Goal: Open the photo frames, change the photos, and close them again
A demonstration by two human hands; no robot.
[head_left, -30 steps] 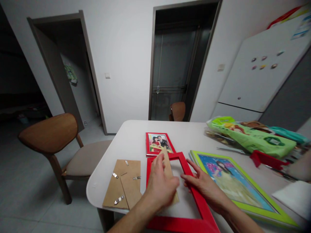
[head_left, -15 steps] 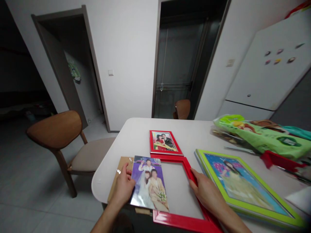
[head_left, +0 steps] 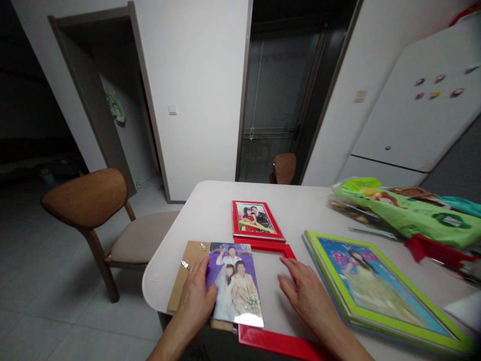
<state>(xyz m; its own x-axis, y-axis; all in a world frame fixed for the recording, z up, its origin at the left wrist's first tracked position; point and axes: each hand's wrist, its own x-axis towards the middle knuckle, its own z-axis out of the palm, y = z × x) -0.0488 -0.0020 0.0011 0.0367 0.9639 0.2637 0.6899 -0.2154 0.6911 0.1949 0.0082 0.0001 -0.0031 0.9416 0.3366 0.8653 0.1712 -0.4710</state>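
A printed photo point(head_left: 238, 293) of people against purple lies over the brown backing board point(head_left: 193, 252) with metal clips, its right part covering the left side of an unfilled red picture frame point(head_left: 274, 342). My left hand point(head_left: 198, 291) rests at the photo's left edge, thumb and fingers apart. Over the frame's opening and right side hovers my right hand point(head_left: 308, 291), fingers spread, holding nothing. It hides much of the frame's right side. A smaller red-framed picture point(head_left: 256, 220) lies just beyond the frame.
To the right lies a lime-green framed picture point(head_left: 376, 281). Behind it are a green plastic package point(head_left: 421, 205), a metal tool point(head_left: 376, 233) and a red object point(head_left: 432, 255). A wooden chair point(head_left: 86, 193) stands left of the white table point(head_left: 210, 210).
My right hand has let go of the red frame's right side and moved left over its opening. My left hand has shifted slightly right onto the photo's edge.
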